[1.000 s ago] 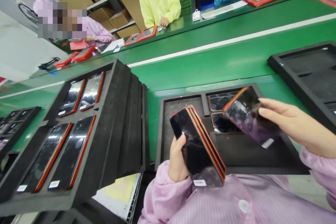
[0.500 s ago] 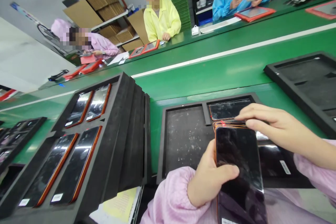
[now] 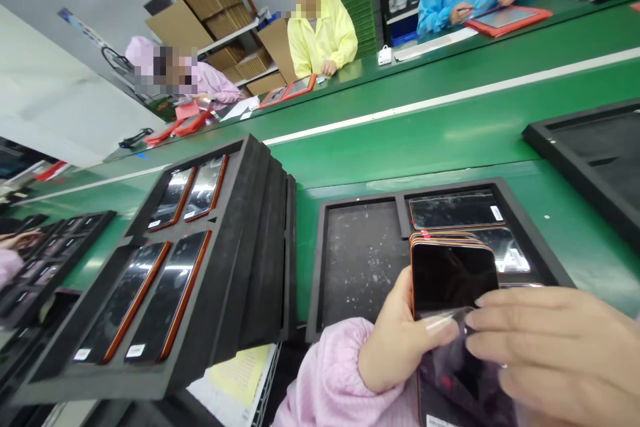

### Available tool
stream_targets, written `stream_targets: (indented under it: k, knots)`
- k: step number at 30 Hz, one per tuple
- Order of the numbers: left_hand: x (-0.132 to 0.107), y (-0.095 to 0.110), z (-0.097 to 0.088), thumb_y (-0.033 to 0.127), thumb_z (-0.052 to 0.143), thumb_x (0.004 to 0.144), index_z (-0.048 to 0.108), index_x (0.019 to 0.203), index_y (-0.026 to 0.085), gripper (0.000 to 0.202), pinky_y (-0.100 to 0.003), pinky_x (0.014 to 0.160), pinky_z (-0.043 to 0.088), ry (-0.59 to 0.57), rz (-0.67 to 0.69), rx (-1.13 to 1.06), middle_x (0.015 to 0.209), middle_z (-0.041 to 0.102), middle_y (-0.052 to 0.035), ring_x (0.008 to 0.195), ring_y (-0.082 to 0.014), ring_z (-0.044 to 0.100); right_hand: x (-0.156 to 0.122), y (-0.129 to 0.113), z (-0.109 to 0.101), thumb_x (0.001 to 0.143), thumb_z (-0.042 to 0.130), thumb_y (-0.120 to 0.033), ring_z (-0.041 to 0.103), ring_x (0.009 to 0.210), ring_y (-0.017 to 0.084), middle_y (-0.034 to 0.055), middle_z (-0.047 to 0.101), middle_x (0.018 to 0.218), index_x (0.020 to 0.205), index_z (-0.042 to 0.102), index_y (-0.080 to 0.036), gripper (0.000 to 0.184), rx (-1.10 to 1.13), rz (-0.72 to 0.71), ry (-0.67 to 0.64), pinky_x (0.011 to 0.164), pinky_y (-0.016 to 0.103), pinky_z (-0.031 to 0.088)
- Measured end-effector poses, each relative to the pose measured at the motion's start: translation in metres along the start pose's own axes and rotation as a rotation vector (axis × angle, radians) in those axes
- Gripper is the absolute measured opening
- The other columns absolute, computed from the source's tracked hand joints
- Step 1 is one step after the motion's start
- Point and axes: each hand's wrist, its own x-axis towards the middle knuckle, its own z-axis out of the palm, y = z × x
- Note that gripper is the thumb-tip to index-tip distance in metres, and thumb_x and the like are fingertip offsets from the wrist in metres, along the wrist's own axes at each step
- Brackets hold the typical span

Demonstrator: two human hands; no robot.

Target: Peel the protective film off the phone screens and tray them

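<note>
My left hand (image 3: 400, 340) is closed round a stack of black phones with orange edges (image 3: 453, 273), thumb across the top screen. My right hand (image 3: 555, 353) lies over the lower part of that top phone, fingers stretched out and pressed on its glossy film. Behind the stack lies a black foam tray (image 3: 360, 197) with two phones (image 3: 453, 208) in its right-hand slots and a bare left half. Whether my right hand grips anything is hidden.
A tall stack of black foam trays (image 3: 250, 233) holding several phones stands at the left. Another black tray (image 3: 590, 147) sits at the right on the green conveyor (image 3: 425, 127). Three seated people work across the belt. More trays (image 3: 55, 247) lie far left.
My right hand set its single phone in the tray, then came back onto the lower part of the stack's top phone. The left hand turned the stack screen-up towards me.
</note>
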Motion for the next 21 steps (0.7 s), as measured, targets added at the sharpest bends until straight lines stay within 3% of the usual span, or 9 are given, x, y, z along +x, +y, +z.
stream_targets:
  k: [4, 9, 12, 15, 18, 21]
  knots:
    - [0.005, 0.009, 0.005, 0.03, 0.085, 0.058, 0.064, 0.093, 0.017, 0.043, -0.028, 0.078, 0.042, 0.107, -0.002, -0.027, 0.082, 0.067, -0.0002, 0.078, -0.0158, 0.059, 0.004, 0.017, -0.002, 0.095, 0.036, -0.013, 0.056, 0.119, 0.016, 0.0039, 0.064, 0.122, 0.105, 0.068, -0.019, 0.035, 0.101, -0.157, -0.177, 0.102, 0.025, 0.048]
    - [0.009, 0.012, 0.008, 0.04, 0.077, 0.067, 0.068, 0.096, 0.015, 0.04, -0.034, 0.083, 0.045, 0.176, -0.008, -0.204, 0.086, 0.07, -0.0048, 0.089, -0.0245, 0.063, 0.012, 0.034, 0.004, 0.085, 0.039, -0.008, 0.032, 0.138, 0.025, 0.002, 0.057, 0.133, 0.095, 0.071, -0.021, 0.037, -0.065, -0.171, -0.143, 0.098, 0.037, 0.052]
    - [0.009, 0.01, 0.006, 0.035, 0.078, 0.064, 0.07, 0.089, 0.014, 0.033, -0.031, 0.081, 0.045, 0.225, -0.014, -0.308, 0.083, 0.07, -0.0035, 0.085, -0.0217, 0.063, 0.019, 0.04, 0.01, 0.091, 0.041, -0.016, 0.041, 0.132, 0.028, 0.0023, 0.059, 0.129, 0.092, 0.07, -0.026, 0.031, -0.129, -0.138, -0.093, 0.091, 0.042, 0.052]
    - [0.008, 0.009, 0.001, 0.03, 0.076, 0.064, 0.071, 0.085, 0.015, 0.027, -0.027, 0.074, 0.044, 0.219, -0.014, -0.378, 0.08, 0.069, -0.0016, 0.075, -0.0161, 0.061, 0.028, 0.046, 0.02, 0.098, 0.04, -0.03, 0.055, 0.112, 0.029, 0.0076, 0.062, 0.116, 0.074, 0.067, -0.026, 0.037, -0.197, -0.058, 0.028, 0.082, 0.045, 0.05]
    - [0.007, 0.009, -0.004, 0.026, 0.071, 0.069, 0.071, 0.086, 0.016, 0.02, -0.026, 0.073, 0.044, 0.192, 0.045, -0.405, 0.082, 0.07, -0.002, 0.074, -0.0144, 0.06, 0.036, 0.053, 0.033, 0.098, 0.042, -0.04, 0.056, 0.102, 0.031, 0.0108, 0.058, 0.109, 0.063, 0.061, -0.023, 0.043, -0.259, 0.097, 0.088, 0.081, 0.05, 0.046]
    - [0.006, 0.011, -0.006, 0.023, 0.07, 0.067, 0.07, 0.078, 0.015, 0.013, -0.027, 0.076, 0.044, 0.242, 0.044, -0.418, 0.079, 0.07, -0.0016, 0.075, -0.0156, 0.061, 0.042, 0.056, 0.046, 0.098, 0.04, -0.041, 0.057, 0.099, 0.032, 0.0114, 0.057, 0.1, 0.06, 0.056, -0.021, 0.046, -0.309, 0.255, 0.141, 0.081, 0.052, 0.045]
